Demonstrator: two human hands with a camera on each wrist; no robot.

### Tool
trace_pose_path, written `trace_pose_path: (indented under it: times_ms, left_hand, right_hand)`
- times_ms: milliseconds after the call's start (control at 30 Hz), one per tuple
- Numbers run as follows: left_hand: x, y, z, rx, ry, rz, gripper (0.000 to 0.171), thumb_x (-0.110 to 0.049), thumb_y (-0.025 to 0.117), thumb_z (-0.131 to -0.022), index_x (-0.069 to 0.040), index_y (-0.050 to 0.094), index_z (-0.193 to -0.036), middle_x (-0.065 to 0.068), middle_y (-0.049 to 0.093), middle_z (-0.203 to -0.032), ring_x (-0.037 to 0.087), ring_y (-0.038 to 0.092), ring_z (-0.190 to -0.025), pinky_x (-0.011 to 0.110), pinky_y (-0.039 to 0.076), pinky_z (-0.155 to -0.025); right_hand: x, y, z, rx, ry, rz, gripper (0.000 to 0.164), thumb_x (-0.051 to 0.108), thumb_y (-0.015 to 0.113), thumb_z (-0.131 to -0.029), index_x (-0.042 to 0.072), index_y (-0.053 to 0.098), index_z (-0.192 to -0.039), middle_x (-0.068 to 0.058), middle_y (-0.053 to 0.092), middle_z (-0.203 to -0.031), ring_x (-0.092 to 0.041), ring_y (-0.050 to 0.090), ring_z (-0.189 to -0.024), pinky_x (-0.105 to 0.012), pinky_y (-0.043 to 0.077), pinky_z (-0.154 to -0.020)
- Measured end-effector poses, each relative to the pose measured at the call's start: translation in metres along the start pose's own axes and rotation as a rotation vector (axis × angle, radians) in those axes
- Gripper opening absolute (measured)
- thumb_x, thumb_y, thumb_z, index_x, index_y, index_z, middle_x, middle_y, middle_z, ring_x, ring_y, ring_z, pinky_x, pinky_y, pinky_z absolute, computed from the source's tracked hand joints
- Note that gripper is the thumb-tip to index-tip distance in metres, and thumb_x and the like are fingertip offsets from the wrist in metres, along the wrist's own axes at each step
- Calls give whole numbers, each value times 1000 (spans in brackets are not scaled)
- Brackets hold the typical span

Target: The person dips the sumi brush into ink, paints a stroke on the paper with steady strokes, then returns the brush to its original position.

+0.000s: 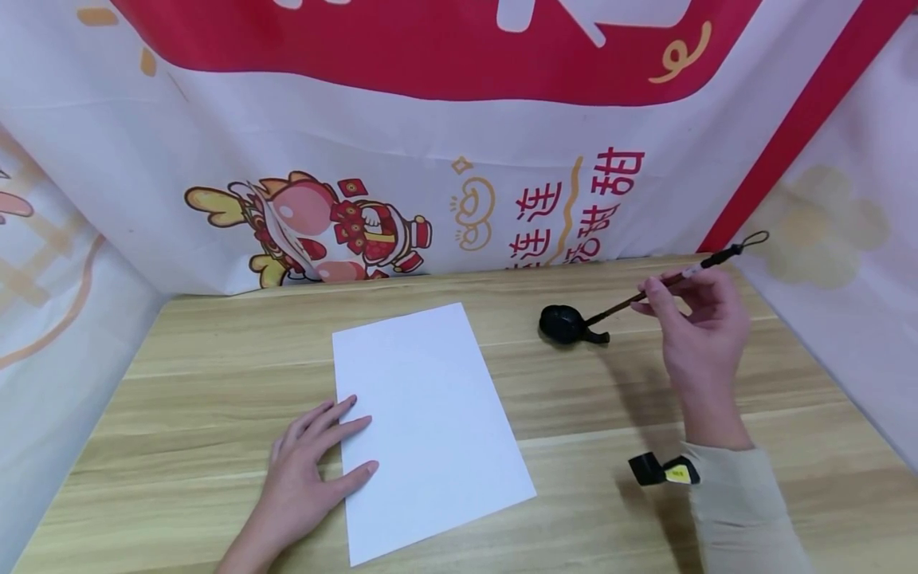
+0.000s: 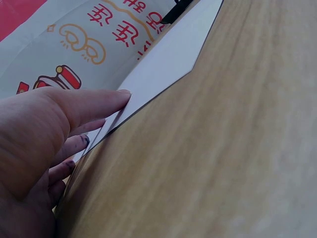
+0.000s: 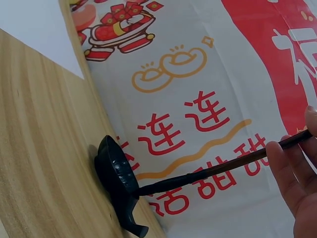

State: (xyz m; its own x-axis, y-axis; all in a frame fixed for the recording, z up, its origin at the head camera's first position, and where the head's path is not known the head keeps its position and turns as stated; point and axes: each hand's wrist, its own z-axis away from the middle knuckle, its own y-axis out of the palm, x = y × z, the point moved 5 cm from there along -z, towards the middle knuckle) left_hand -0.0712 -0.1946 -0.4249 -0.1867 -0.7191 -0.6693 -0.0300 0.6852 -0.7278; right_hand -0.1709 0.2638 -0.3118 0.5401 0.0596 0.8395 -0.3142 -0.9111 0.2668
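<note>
white-and-red printed cloth (image 1: 423, 175) stands along the far edge of the wooden table (image 1: 179, 383), so lifts are best made upward and toward the near edge. white paper (image 1: 430, 422) lies aslant near the table's middle, short of the far edge, with bare wood to its left and a wide strip to its right, room to swing across. the left hand (image 1: 308, 462) has its fingers spread, tips resting over the paper's left edge; light, even weight there should stop sliding. the right hand (image 1: 703, 327), toward the table's far right corner, pinches the tilted brush (image 1: 620, 308) by its shaft. the black dish (image 1: 562, 324) sits near the far edge, right of the paper; the brush tip meets it beside its short spout. whether the hairs lie inside i cannot tell. rolling the tip gently on the rim would likely limit drips; pushing sideways could skid the dish.
</note>
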Motion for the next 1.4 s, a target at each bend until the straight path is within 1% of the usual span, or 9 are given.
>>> trace_pose_path:
  times_ms: [200,333,433,567,733,967,1033,1233,1400]
  left_hand:
    - [0,0,0,2,0,5,55,-36,90,-87,-27,74,-138,4,53,-165,41,37,-154,76,22,-111]
    - [0,0,0,1,5,7,54,-36,90,-87,-27,74,-138,4,54,-165,41,37,-154,76,22,-111]
    - [0,0,0,1,7,2,55,-36,90,-87,-27,74,-138,4,54,-165,41,37,-154,76,22,-111]
    - [0,0,0,0,9,1,55,-36,90,-87,-26,73,-139,4,53,-165,41,37,-154,76,22,-112]
    - [1,0,0,2,5,9,55,-35,91,-87,-26,74,-138,4,53,-165,41,37,-154,76,21,-112]
    - [0,1,0,7,0,14,55,-36,90,-88,-26,73,-139,4,53,-166,41,36,-154,77,21,-111]
    - [0,0,0,6,0,13,55,-36,90,-88,-26,73,-139,4,53,-166,41,36,-154,78,21,-111]
    - [-1,0,0,13,-7,12,55,-37,89,-88,-25,73,-139,3,52,-167,42,35,-155,80,20,-112]
    - [0,1,0,16,-14,18,55,-38,89,-88,-25,73,-139,2,52,-167,41,35,-155,80,19,-113]
  right_hand:
    - [-2,-1,0,5,8,32,21,-6,77,-94,-3,67,-111,-12,76,-105,-19,76,-93,-28,66,-75]
    - [-2,-6,-2,-23,24,6,21,-5,77,-94,-4,66,-112,-13,74,-105,-21,76,-94,-29,66,-75]
    - [1,-10,-4,-45,13,-34,22,-5,77,-94,-6,65,-112,-15,73,-105,-24,76,-94,-30,66,-74]
    - [3,-9,-4,-41,4,-51,25,-5,78,-93,-8,64,-113,-17,72,-106,-25,77,-95,-33,66,-75]
    - [-1,-4,-1,-23,30,-12,23,-5,78,-93,-3,66,-112,-15,75,-106,-23,76,-95,-32,66,-76]
    - [-3,-3,1,3,10,51,20,-4,76,-95,-1,68,-113,-11,76,-107,-19,75,-95,-27,65,-76]
    - [-3,-2,1,7,5,53,20,-4,77,-95,-2,68,-113,-10,76,-106,-18,76,-95,-27,65,-76]
    - [-2,3,2,13,-3,42,25,-7,77,-93,-15,64,-113,-10,77,-103,-17,77,-92,-28,65,-75]
    - [-1,4,3,6,10,81,24,-2,80,-93,-10,67,-112,-9,76,-105,-17,76,-94,-26,65,-76]
